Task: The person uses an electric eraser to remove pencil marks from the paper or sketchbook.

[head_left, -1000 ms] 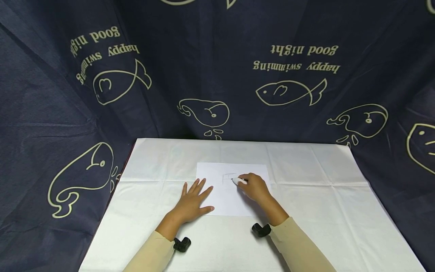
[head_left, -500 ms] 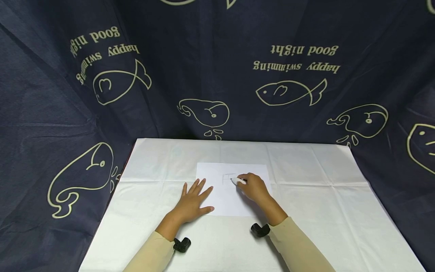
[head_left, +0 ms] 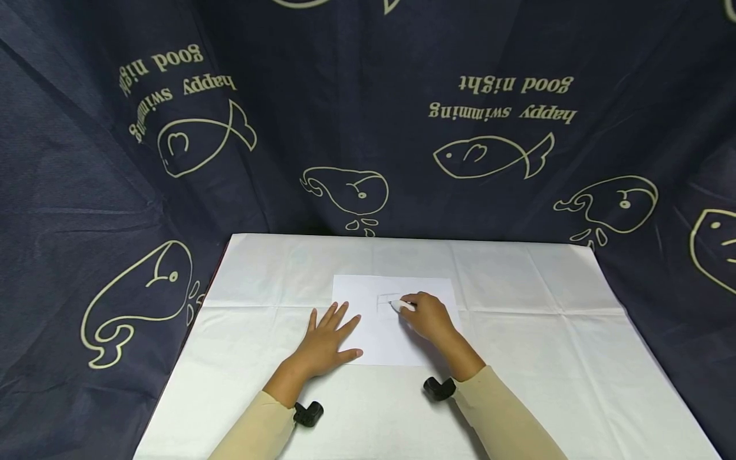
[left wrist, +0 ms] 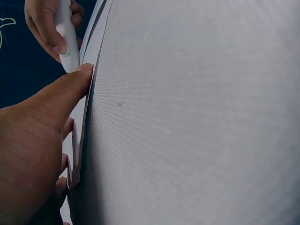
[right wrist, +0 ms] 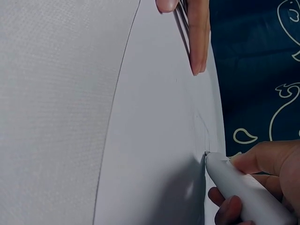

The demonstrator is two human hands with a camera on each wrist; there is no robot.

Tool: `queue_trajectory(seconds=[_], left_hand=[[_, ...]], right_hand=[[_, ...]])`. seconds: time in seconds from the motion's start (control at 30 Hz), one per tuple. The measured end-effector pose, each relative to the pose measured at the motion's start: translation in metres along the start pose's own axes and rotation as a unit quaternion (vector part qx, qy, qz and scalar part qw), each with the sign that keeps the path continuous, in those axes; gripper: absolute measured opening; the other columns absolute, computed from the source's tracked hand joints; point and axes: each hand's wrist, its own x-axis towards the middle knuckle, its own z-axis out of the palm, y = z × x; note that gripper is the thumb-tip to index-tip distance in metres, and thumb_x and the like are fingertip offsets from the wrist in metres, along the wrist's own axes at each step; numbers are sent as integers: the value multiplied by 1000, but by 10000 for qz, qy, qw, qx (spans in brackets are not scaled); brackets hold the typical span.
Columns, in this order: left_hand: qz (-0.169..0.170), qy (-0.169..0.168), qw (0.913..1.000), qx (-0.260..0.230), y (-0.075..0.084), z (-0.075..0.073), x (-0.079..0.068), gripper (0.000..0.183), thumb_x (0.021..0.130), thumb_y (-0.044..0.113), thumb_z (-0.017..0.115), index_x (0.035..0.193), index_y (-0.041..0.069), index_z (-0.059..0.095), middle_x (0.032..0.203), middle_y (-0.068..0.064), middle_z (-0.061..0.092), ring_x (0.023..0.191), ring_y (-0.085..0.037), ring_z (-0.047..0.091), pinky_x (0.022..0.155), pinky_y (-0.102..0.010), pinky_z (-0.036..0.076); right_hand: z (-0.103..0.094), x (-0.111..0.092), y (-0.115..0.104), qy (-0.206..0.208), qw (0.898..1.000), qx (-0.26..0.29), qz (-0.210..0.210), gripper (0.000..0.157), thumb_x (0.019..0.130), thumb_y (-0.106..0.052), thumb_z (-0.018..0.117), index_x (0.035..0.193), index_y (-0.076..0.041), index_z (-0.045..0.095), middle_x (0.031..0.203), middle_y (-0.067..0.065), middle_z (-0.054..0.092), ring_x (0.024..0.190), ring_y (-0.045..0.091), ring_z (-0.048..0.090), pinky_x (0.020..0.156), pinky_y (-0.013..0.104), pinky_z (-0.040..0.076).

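Observation:
A white sheet of paper point(head_left: 379, 348) lies on the cloth-covered table. Spread fingers of my left hand point(head_left: 323, 345) rest on its left part, with the thumb at the near edge. My right hand point(head_left: 432, 317) pinches a thick white pen point(head_left: 402, 306), held slanted between thumb and fingers. In the right wrist view the small dark tip of the pen point(right wrist: 243, 187) meets the paper. Faint thin lines point(head_left: 377, 300) on the sheet form a partial box just left of the tip. The left wrist view shows the left thumb point(left wrist: 70, 91) along the paper's edge.
A white cloth point(head_left: 546, 358) with fold creases covers the table. Behind it hangs a dark blue curtain point(head_left: 345, 115) with fish and whale outlines. Each wrist carries a small black camera mount, one at the left wrist point(head_left: 308, 414), one at the right point(head_left: 439, 388).
The right hand has shifted slightly left with the pen, its tip moving a short way along the paper. My left hand stays in place.

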Motion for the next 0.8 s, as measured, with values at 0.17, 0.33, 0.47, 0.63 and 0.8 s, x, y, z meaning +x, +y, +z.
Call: queue_trajectory(seconds=[0.17, 0.33, 0.47, 0.63, 0.8], left_hand=[[-23, -24, 10000, -17, 0, 0, 0, 76, 96, 58, 59, 158, 22, 36, 170, -12, 18, 159, -36, 11, 121, -72, 4], [-45, -45, 10000, -31, -1, 1, 0, 76, 96, 58, 59, 158, 22, 36, 170, -11, 17, 159, -36, 11, 121, -72, 3], [-63, -58, 10000, -38, -1, 1, 0, 76, 96, 58, 59, 158, 22, 36, 170, -11, 17, 159, -36, 10, 121, -72, 3], [-76, -75, 9999, -24, -1, 1, 1, 76, 96, 58, 59, 159, 23, 35, 171, -10, 16, 159, -35, 10, 121, -71, 3], [-56, -59, 10000, -57, -1, 1, 1, 76, 96, 58, 59, 158, 23, 36, 171, -11, 17, 159, -36, 10, 121, -72, 3]], right_hand=[[-2, -1, 3, 13, 10000, -29, 80, 29, 93, -23, 71, 117, -8, 76, 108, 16, 74, 104, 36, 69, 93, 51, 54], [-4, -1, 8, 45, 9999, -43, 101, 29, 93, -23, 70, 117, -8, 76, 107, 15, 74, 100, 34, 69, 91, 50, 54], [-5, -2, 10, 79, 9999, -50, 129, 29, 93, -23, 70, 116, -8, 76, 104, 15, 74, 95, 32, 69, 87, 50, 55], [-6, -2, 12, 118, 9998, -114, 131, 29, 92, -24, 71, 117, -10, 76, 104, 15, 74, 89, 30, 69, 81, 48, 55], [-9, -2, 14, 191, 9996, -111, 152, 28, 89, -24, 74, 115, -13, 78, 93, 12, 71, 75, 22, 60, 69, 39, 51]])
